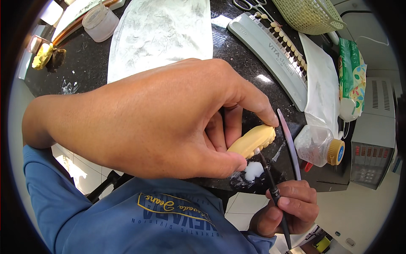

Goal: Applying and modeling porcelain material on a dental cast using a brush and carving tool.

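Note:
My left hand [182,114] reaches across the middle, thumb and index finger pinching a yellow dental cast [253,140] by its two ends. A row of teeth runs along the cast's near right edge, with a small white bit on it. At the lower right, my right hand [296,205] grips a slim dark brush [274,191] like a pen. Its fine tip meets or nearly meets the white bit; contact is hard to tell. Below the cast lies a white mound [253,171] on the black table. A curved, pale mauve spatula [289,142] lies right of the brush.
A clear jar with a gold lid [335,152] lies right of the spatula. Behind are a tooth shade guide [270,59], scissors [249,5], a green basket [311,15] and a green-white packet [352,80]. White paper [163,36] and a tub [100,24] are far left.

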Available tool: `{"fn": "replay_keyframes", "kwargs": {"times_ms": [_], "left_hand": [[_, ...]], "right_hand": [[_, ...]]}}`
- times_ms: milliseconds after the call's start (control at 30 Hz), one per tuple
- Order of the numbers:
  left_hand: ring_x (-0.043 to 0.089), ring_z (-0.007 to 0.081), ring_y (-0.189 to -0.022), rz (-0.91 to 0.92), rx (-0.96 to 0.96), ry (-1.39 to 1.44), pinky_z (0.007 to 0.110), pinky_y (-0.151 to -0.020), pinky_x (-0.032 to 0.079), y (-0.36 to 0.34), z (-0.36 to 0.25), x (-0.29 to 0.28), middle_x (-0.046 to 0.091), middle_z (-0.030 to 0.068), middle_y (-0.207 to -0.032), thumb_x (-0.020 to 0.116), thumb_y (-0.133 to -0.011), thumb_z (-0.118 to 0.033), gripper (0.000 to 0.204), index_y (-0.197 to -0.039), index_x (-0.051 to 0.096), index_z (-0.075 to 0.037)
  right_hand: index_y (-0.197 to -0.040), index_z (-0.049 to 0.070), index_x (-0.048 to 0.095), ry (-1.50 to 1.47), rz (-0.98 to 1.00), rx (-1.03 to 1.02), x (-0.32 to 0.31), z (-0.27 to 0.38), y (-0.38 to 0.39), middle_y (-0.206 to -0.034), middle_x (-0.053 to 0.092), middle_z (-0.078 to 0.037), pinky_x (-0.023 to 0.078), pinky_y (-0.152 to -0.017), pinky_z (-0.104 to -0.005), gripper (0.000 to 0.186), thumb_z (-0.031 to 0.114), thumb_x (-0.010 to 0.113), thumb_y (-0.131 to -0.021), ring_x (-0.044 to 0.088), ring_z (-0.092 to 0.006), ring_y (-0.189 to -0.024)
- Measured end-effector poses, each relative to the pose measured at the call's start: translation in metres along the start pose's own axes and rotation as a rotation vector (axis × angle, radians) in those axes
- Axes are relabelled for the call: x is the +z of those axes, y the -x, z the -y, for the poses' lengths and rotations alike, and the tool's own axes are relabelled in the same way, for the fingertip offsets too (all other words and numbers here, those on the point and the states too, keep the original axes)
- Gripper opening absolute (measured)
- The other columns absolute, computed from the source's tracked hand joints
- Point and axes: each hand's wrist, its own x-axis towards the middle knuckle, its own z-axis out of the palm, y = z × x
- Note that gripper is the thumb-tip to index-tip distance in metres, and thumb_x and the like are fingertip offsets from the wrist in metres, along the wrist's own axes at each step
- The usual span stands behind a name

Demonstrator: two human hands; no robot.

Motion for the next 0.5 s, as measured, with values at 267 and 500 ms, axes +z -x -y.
{"fn": "replay_keyframes", "kwargs": {"times_ms": [267, 500], "left_hand": [[0.062, 0.0041, -0.070, -0.003, -0.018, 0.015, 0.016, -0.066, 0.053, 0.0006, 0.0011, 0.0000, 0.064, 0.0040, -0.080, 0.068, -0.080, -0.002, 0.050, -0.127, 0.054, -0.004], [0.062, 0.0031, -0.069, 0.003, -0.042, 0.015, 0.015, -0.065, 0.052, 0.0007, 0.0000, -0.0004, 0.063, 0.0033, -0.079, 0.068, -0.080, -0.002, 0.050, -0.127, 0.053, -0.004]], "right_hand": [[-0.100, 0.005, 0.047, -0.032, 0.020, -0.038, 0.0003, -0.0066, 0.0017, -0.080, 0.055, -0.010, 0.043, -0.054, -0.0255, 0.023, 0.012, 0.060, -0.082, 0.056, -0.0158, -0.057], [-0.100, 0.005, 0.048, -0.009, 0.028, -0.025, 0.0004, -0.0046, 0.0003, -0.080, 0.055, -0.010, 0.043, -0.054, -0.0256, 0.023, 0.012, 0.060, -0.082, 0.056, -0.0165, -0.058]]}}
